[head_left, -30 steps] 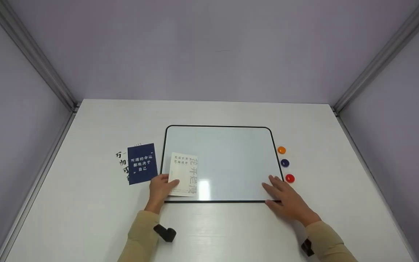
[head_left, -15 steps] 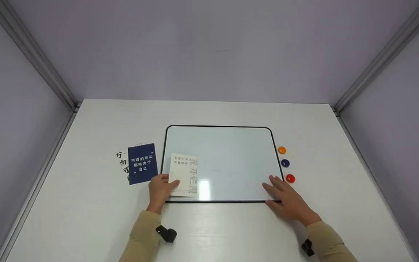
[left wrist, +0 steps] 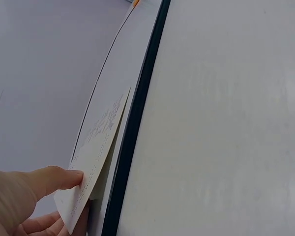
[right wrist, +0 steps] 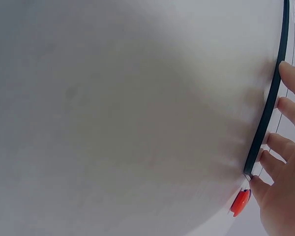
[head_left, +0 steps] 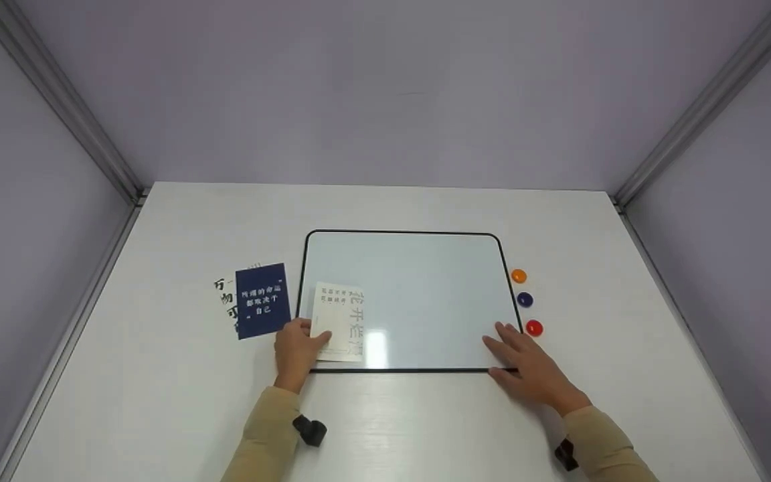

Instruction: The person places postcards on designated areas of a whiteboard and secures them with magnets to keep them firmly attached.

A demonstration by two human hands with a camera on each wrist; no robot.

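Note:
Between thumb and fingers, my left hand (head_left: 297, 349) pinches a cream card (head_left: 338, 325) with grey printed characters by its lower left edge. The card is over the left part of a whiteboard (head_left: 425, 294) with a black rim. In the left wrist view the card (left wrist: 91, 167) is tilted, with a gap between its near edge and the board's surface. My right hand (head_left: 536, 371) rests on the board's lower right corner, fingers spread. The right wrist view has its fingertips along the black rim (right wrist: 268, 113).
Left of the board lies a navy card (head_left: 263, 301) with white characters, overlapping a white card (head_left: 226, 298) with black characters. Right of the board sit an orange magnet (head_left: 519, 276), a blue magnet (head_left: 525, 300) and a red magnet (head_left: 534, 328). Walls surround the white table (head_left: 385, 422).
My left forearm has shifted slightly to the right, while the cream card stays almost in the same place. My right hand has not visibly moved.

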